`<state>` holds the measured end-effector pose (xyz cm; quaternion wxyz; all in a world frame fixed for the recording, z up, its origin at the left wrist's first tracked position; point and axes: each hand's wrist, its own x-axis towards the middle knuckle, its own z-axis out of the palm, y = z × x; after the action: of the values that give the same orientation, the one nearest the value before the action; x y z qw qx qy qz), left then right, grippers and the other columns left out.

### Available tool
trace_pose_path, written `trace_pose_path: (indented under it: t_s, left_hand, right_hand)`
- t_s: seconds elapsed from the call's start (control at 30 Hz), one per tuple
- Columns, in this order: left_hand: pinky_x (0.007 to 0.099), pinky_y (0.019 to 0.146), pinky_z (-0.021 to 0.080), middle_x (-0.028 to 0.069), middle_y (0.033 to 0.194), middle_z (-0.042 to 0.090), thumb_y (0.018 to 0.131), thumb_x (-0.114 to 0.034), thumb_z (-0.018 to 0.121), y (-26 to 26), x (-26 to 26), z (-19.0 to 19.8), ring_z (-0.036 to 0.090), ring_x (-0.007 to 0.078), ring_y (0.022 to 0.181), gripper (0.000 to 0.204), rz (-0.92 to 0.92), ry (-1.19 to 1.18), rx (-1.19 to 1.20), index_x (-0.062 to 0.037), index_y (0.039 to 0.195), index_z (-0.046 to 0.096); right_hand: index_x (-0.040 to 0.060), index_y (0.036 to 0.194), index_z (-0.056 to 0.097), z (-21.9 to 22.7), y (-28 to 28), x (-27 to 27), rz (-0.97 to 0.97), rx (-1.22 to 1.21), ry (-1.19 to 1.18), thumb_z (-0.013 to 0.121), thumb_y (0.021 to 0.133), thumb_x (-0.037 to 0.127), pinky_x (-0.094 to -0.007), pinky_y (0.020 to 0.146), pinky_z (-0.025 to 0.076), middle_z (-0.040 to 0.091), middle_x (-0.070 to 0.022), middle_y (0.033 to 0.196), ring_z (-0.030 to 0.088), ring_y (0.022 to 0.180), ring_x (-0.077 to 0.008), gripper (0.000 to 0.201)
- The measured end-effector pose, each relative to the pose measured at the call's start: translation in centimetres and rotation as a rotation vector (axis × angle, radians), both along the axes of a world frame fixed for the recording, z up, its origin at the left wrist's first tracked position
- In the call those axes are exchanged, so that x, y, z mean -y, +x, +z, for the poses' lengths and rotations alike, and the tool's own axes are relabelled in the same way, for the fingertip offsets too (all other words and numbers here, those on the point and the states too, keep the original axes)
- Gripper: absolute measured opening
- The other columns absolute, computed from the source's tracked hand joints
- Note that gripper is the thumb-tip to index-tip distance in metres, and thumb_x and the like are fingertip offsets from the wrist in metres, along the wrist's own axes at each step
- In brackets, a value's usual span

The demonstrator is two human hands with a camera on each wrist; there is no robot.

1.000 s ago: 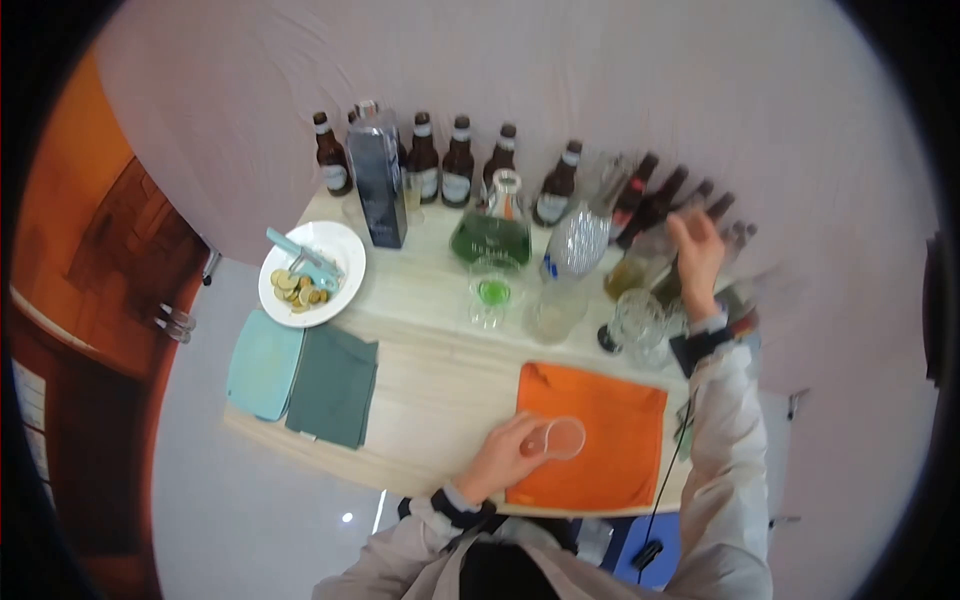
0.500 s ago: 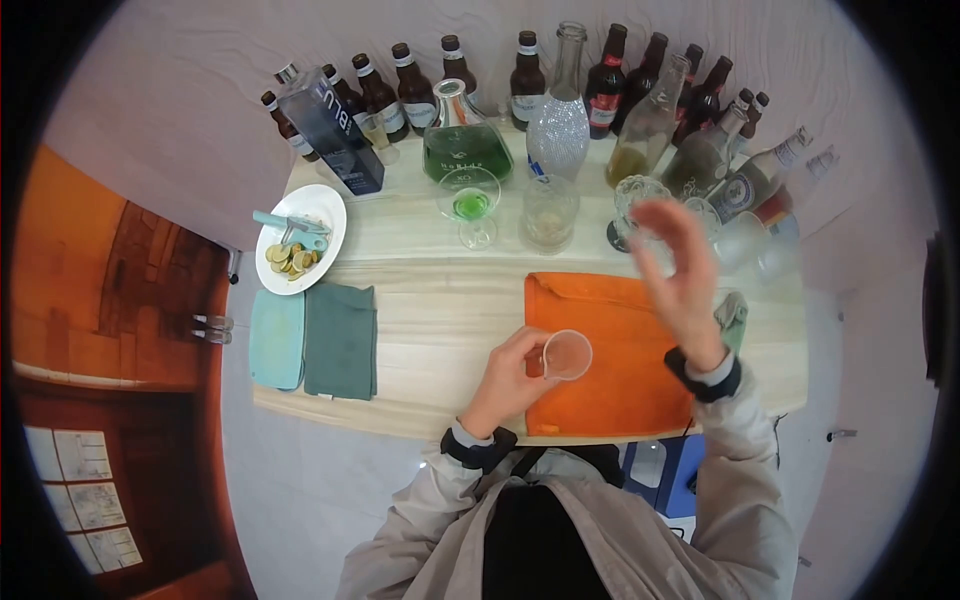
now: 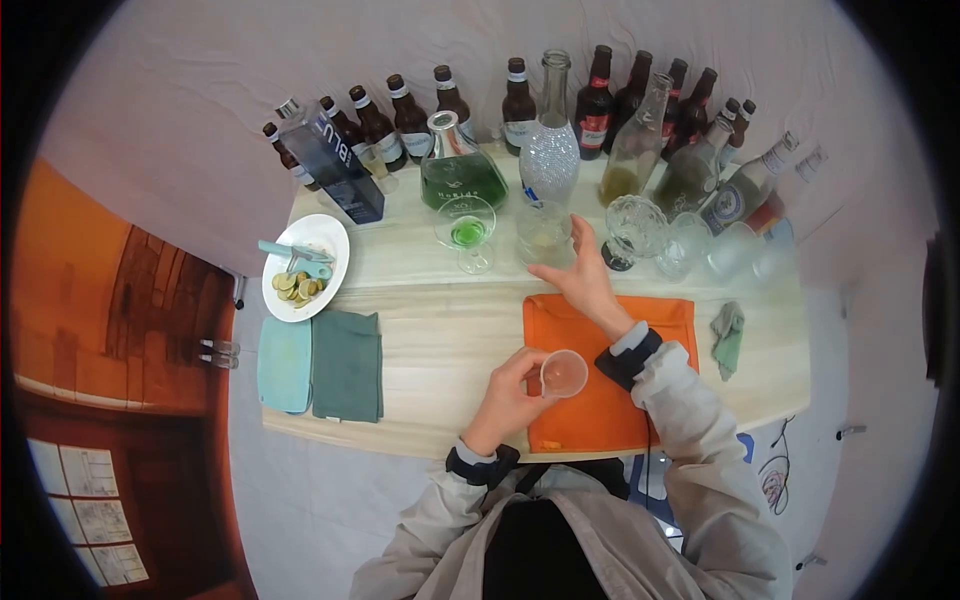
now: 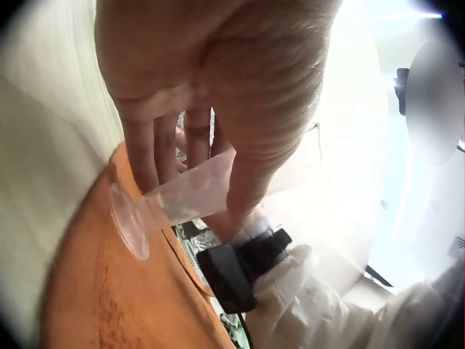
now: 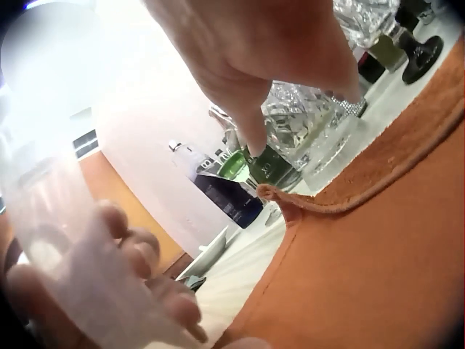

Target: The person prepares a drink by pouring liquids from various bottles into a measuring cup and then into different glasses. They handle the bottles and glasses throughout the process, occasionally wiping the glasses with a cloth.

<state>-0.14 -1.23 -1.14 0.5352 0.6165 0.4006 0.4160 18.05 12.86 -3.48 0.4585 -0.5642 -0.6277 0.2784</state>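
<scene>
My left hand [image 3: 508, 398] holds a translucent footed cup [image 3: 566, 374] over the orange cloth [image 3: 612, 415], with fingers and thumb around its body. In the left wrist view the cup's round foot [image 4: 129, 222] points down toward the cloth. My right hand [image 3: 588, 283] reaches over the far edge of the cloth, thumb and fingers spread apart. Its fingertips are right beside a clear cut-glass mixing glass [image 3: 540, 240] containing some pale liquid. Left of that glass stands a coupe [image 3: 468, 232] with green liquid, in front of a green bottle [image 3: 462, 182].
Brown beer bottles [image 3: 410, 125] line the back. A textured glass bottle [image 3: 550, 165], other bottles and several glasses [image 3: 683, 245] stand behind and to the right. At left are a plate [image 3: 337, 240] of citrus slices with a peeler, a dark green cloth [image 3: 347, 367] and a small cutting board [image 3: 284, 367].
My right hand has come from the bottles and glasses at the right, back and then left to beside the mixing glass. The left hand keeps holding the cup over the cloth.
</scene>
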Motion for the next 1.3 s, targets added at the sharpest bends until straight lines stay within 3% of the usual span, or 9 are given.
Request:
trace_pose_path:
  t_s: [0.23,0.3,0.37,0.43,0.5,0.7,0.83,1.07,1.3]
  left_hand:
    - [0.0303,0.078,0.055,0.0075,0.102,0.067,0.080,-0.002,0.085,-0.2,-0.2,0.0,0.067,0.0165,0.088,0.037,0.007,0.069,-0.006,-0.0024,0.113,0.068]
    - [0.0294,0.090,0.056,0.0053,0.108,0.066,0.081,0.003,0.081,-0.3,-0.1,0.1,0.066,0.0130,0.100,0.036,-0.032,-0.018,-0.005,-0.0006,0.114,0.067]
    - [0.0292,0.089,0.056,0.0053,0.107,0.066,0.081,0.002,0.082,-0.3,-0.1,0.4,0.066,0.0127,0.099,0.036,-0.025,-0.016,-0.013,-0.0004,0.114,0.067]
    - [0.0289,0.089,0.056,0.0053,0.107,0.066,0.081,0.002,0.082,-0.3,-0.1,0.3,0.066,0.0125,0.098,0.036,-0.026,-0.015,-0.024,-0.0001,0.113,0.067]
    - [0.0308,0.078,0.056,0.0087,0.102,0.067,0.081,-0.006,0.086,-0.2,-0.2,-0.3,0.069,0.0191,0.089,0.038,-0.009,0.058,-0.004,-0.0022,0.114,0.068]
    - [0.0313,0.078,0.056,0.0096,0.103,0.068,0.081,-0.007,0.086,-0.1,-0.1,-0.6,0.070,0.0206,0.090,0.038,-0.003,0.059,0.048,-0.0016,0.115,0.068]
    - [0.0326,0.079,0.057,0.0101,0.103,0.069,0.080,-0.006,0.086,-0.1,-0.2,-0.8,0.071,0.0224,0.091,0.039,0.009,0.075,0.051,-0.0015,0.114,0.068]
    - [0.0351,0.080,0.057,0.0117,0.103,0.069,0.076,-0.004,0.085,-0.3,-0.1,-0.4,0.071,0.0270,0.091,0.041,0.017,0.071,0.006,-0.0019,0.114,0.068]
    - [0.0367,0.079,0.057,0.0127,0.102,0.069,0.076,-0.004,0.085,-0.1,-0.1,-0.5,0.071,0.0301,0.092,0.039,0.033,0.100,0.016,-0.0019,0.110,0.068]
  right_hand:
    - [-0.0042,0.146,0.043,2.3,-1.3,-1.8,-0.019,-0.092,-0.051,0.094,0.076,0.019,-0.0376,0.110,0.047,0.058,-0.0199,0.143,0.060,0.129,-0.0255,0.090]
    - [-0.0041,0.145,0.046,3.5,-1.0,-1.4,0.000,-0.128,-0.045,0.094,0.075,0.017,-0.0365,0.110,0.047,0.058,-0.0184,0.143,0.060,0.129,-0.0244,0.087]
    - [-0.0040,0.143,0.048,5.4,-0.8,-0.1,0.013,-0.164,-0.055,0.094,0.075,0.016,-0.0354,0.110,0.047,0.058,-0.0169,0.143,0.059,0.129,-0.0233,0.084]
    - [-0.0018,0.143,0.051,7.8,-0.5,1.2,0.032,-0.158,0.126,0.095,0.072,0.017,-0.0359,0.106,0.050,0.065,-0.0150,0.132,0.064,0.122,-0.0239,0.086]
    - [-0.0005,0.143,0.052,8.6,0.9,2.6,0.036,-0.069,0.204,0.094,0.071,0.015,-0.0371,0.106,0.049,0.065,-0.0156,0.132,0.063,0.122,-0.0250,0.085]
    - [0.0011,0.142,0.054,13.4,3.1,8.7,0.118,0.302,0.358,0.094,0.065,0.007,-0.0419,0.107,0.048,0.059,-0.0202,0.135,0.059,0.126,-0.0351,0.086]
    - [0.0002,0.139,0.056,13.7,3.6,11.5,0.194,0.457,0.376,0.095,0.060,0.006,-0.0464,0.106,0.047,0.057,-0.0207,0.135,0.057,0.125,-0.0419,0.088]
    - [-0.0012,0.136,0.058,13.7,3.9,13.5,0.227,0.541,0.424,0.093,0.062,0.005,-0.0517,0.107,0.046,0.058,-0.0214,0.135,0.056,0.125,-0.0433,0.082]
    - [0.0035,0.140,0.058,13.6,4.2,14.4,0.240,0.685,0.430,0.090,0.063,0.006,-0.0614,0.114,0.038,0.057,-0.0199,0.140,0.054,0.128,-0.0438,0.083]
